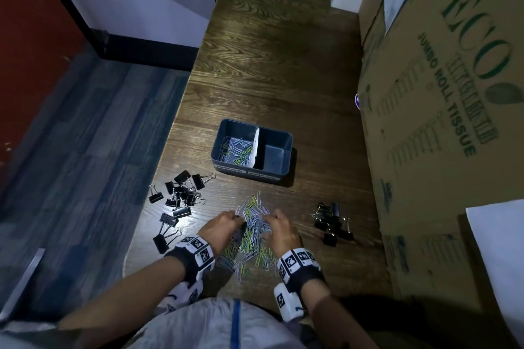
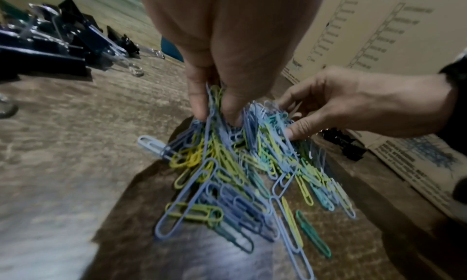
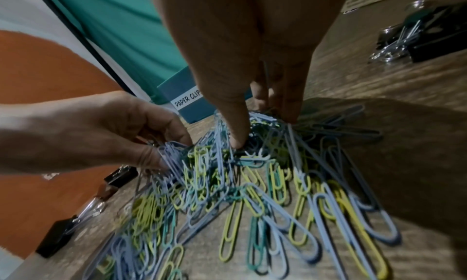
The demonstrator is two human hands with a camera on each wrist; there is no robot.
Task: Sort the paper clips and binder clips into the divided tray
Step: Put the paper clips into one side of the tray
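Note:
A heap of blue, green and yellow paper clips lies on the wooden table near its front edge. My left hand digs into the heap's left side, thumb and fingers pinching a bunch of paper clips. My right hand grips another bunch from the right, thumb pressed into the paper clips. Beyond the heap stands the blue divided tray. Its left compartment holds paper clips; nothing shows in its right one. Black binder clips lie to the left, and a smaller group of binder clips to the right.
A large cardboard box walls off the table's right side, close to the right binder clips. The table's left edge drops to a blue floor. White labels run along the tray's near wall.

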